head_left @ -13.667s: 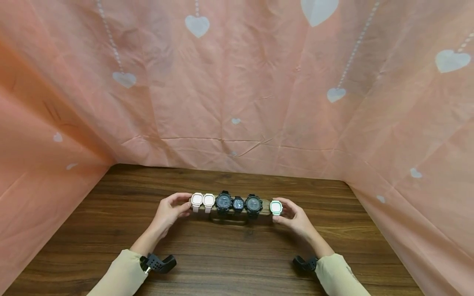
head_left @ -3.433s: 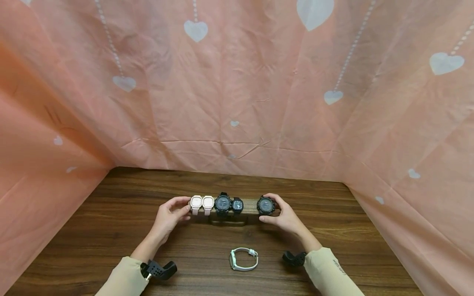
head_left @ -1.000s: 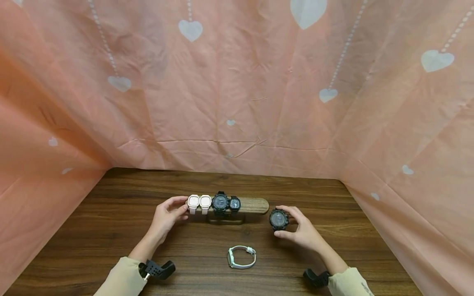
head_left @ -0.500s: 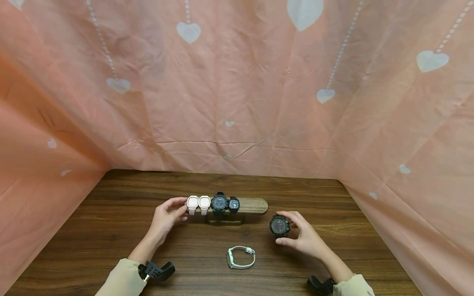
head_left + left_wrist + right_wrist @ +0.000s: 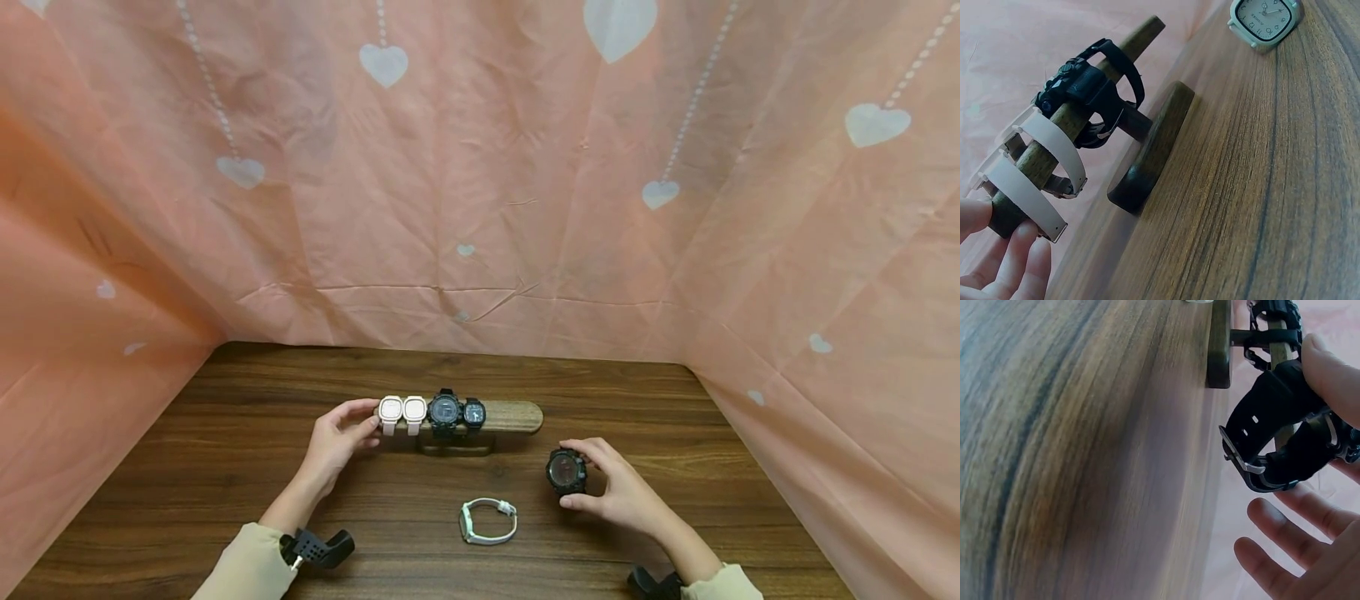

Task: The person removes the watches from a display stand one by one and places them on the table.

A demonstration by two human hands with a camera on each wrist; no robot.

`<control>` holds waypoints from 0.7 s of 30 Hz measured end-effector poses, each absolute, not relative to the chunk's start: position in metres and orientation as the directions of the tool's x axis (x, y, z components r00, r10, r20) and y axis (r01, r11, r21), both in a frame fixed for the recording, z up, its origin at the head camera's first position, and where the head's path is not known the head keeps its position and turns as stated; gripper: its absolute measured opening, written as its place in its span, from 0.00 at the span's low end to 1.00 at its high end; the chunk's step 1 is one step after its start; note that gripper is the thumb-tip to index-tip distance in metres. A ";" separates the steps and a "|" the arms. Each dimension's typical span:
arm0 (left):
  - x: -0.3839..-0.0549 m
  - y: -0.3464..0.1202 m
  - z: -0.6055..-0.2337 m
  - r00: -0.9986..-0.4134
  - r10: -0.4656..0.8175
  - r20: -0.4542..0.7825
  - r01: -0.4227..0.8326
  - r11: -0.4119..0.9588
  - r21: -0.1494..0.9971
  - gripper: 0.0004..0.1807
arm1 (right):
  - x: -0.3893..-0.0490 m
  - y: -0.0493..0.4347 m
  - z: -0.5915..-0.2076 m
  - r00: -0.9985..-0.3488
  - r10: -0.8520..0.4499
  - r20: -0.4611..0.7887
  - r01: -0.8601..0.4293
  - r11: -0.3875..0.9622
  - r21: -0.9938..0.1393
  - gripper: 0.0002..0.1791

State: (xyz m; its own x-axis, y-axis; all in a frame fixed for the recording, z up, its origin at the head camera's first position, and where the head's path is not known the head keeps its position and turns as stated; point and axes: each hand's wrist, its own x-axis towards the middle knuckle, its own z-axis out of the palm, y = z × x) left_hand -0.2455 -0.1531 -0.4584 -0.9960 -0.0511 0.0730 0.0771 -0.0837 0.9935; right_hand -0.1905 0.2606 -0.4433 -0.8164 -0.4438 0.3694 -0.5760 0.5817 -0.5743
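Note:
My left hand (image 5: 335, 439) grips the left end of a wooden watch stand (image 5: 516, 417), with thumb and fingertips around the bar. Side by side on the bar hang two pale pink watches (image 5: 402, 409), a large round black watch (image 5: 446, 410) and a small square black watch (image 5: 474, 413). Right of the stand, my right hand (image 5: 621, 493) holds another large black watch (image 5: 566, 472) between thumb and fingers. Its buckled strap (image 5: 1254, 434) forms a loop in the right wrist view. A white watch with a mint-green case (image 5: 489, 522) lies on its side in front of the stand.
The dark wood-grain table (image 5: 420, 567) meets a pink curtain (image 5: 465, 167) with white hearts along its back and sides. The stand's base (image 5: 1154, 150) rests on the table. Bare bar shows along the stand's right part.
The mint-cased watch left the stand's right end for the table. Then my right hand slid the large black watch off that end and lowered it towards the front. My left hand stays put.

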 end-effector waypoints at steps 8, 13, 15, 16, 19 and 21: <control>-0.246 -0.153 -0.459 -0.996 -0.045 0.071 0.075 -0.085 0.994 0.19 | -0.185 0.257 -0.441 -0.805 -0.476 0.355 -0.593 0.628 -0.503 0.39; -0.247 -0.153 -0.460 -0.996 -0.045 0.072 0.075 -0.075 0.994 0.19 | -0.184 0.255 -0.443 -0.777 -0.512 0.367 -0.630 0.637 -0.444 0.39; -0.247 -0.153 -0.460 -0.996 -0.047 0.072 0.075 -0.069 0.995 0.19 | -0.183 0.254 -0.444 -0.756 -0.531 0.382 -0.654 0.644 -0.398 0.39; -0.247 -0.153 -0.459 -0.996 -0.050 0.070 0.074 -0.070 0.995 0.18 | -0.183 0.253 -0.444 -0.749 -0.539 0.385 -0.661 0.652 -0.371 0.39; -0.247 -0.153 -0.459 -0.996 -0.054 0.067 0.071 -0.074 0.995 0.19 | -0.181 0.252 -0.444 -0.742 -0.555 0.377 -0.666 0.677 -0.314 0.39; -0.246 -0.153 -0.459 -0.997 -0.053 0.061 0.065 -0.079 0.995 0.19 | -0.180 0.251 -0.444 -0.747 -0.561 0.358 -0.660 0.690 -0.297 0.39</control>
State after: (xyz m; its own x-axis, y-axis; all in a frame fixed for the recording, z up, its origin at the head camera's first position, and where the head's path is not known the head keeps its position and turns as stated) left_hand -0.2463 -0.1529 -0.4588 -0.9968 -0.0526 0.0609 0.0649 -0.0792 0.9947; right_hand -0.1797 0.2510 -0.4438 -0.7468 -0.5607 0.3577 -0.6602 0.6899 -0.2969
